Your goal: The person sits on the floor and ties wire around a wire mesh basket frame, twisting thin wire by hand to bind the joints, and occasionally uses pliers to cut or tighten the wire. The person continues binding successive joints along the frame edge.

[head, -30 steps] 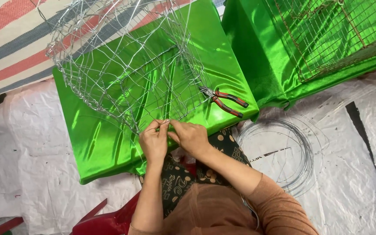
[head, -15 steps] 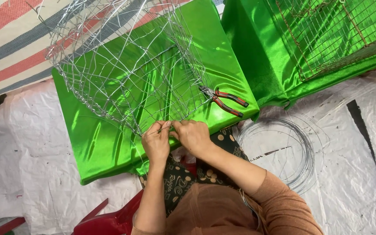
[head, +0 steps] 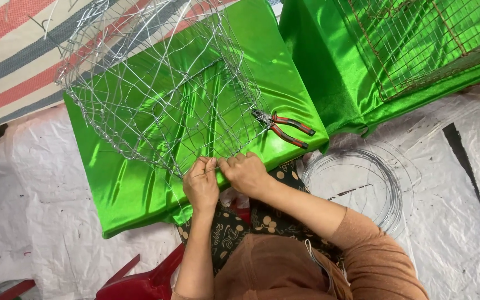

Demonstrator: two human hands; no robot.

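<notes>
A round basket of silver wire mesh lies tilted on a shiny green cloth-covered block. My left hand and my right hand meet at the basket's near rim, fingers pinched on a thin wire there. Red-and-black pliers rest on the green cloth just right of the basket, above my right hand.
A coil of loose silver wire lies on the white plastic sheet to the right. A second green-covered block bearing a rusty square-mesh cage stands at upper right. Striped cloth is at upper left, a red plastic stool below.
Both hands have kept working at the same spot on the rim, shifting only slightly. The basket and pliers have stayed put.
</notes>
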